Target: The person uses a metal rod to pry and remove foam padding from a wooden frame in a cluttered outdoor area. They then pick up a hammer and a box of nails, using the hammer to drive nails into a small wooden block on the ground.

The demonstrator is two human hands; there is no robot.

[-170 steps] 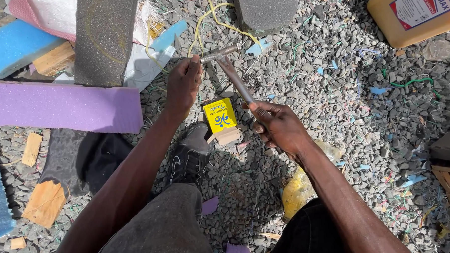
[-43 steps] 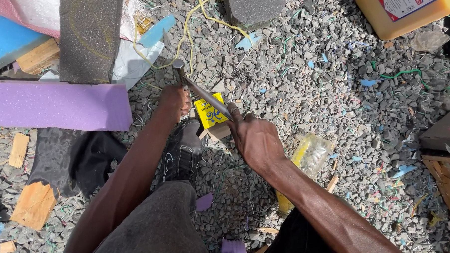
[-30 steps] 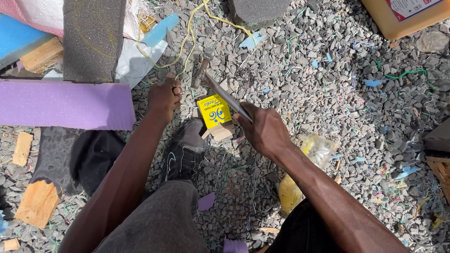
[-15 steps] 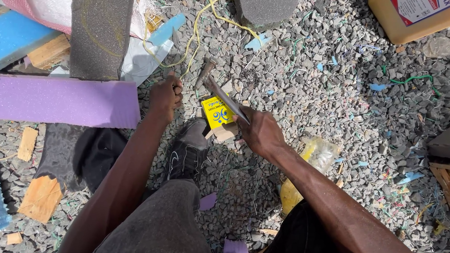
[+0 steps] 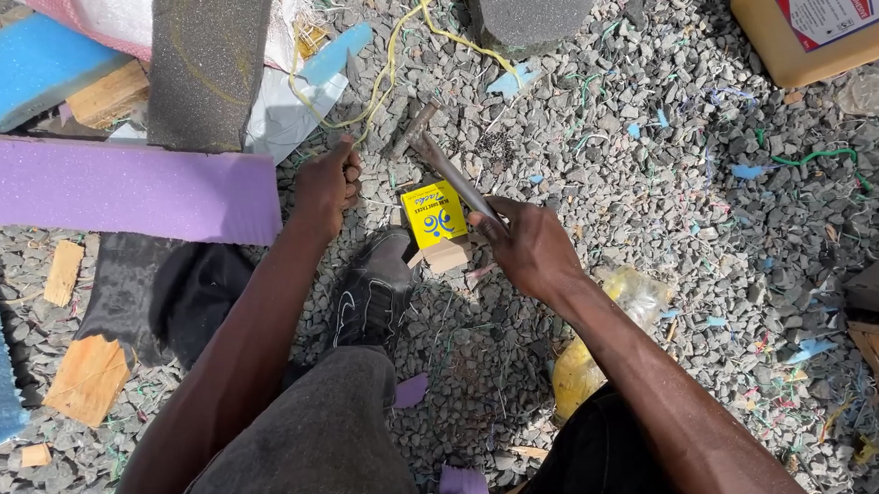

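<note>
Here, the right hand (image 5: pixel 529 246) grips a dull metal hammer (image 5: pixel 443 164), head just beyond a small yellow box (image 5: pixel 434 215); the left hand (image 5: pixel 326 183) is fisted beside the box, on grey gravel (image 5: pixel 653 220).

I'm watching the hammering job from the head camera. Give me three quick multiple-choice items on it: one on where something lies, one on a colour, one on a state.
1. Where does the small yellow box lie?
A. on the purple foam slab
B. on the gravel between the two hands, just ahead of the black shoe
C. inside the orange jug

2. What colour is the long foam slab beside the left hand?
A. purple
B. green
C. white

3. How does the right hand stand?
A. open and flat on the gravel
B. closed round the hammer's handle
C. holding the yellow cord

Answers:
1 B: the box sits on the gravel in front of the shoe, hands on either side.
2 A: the slab is plainly purple.
3 B: the fingers wrap the handle of the hammer, whose head points away from the person.
</note>
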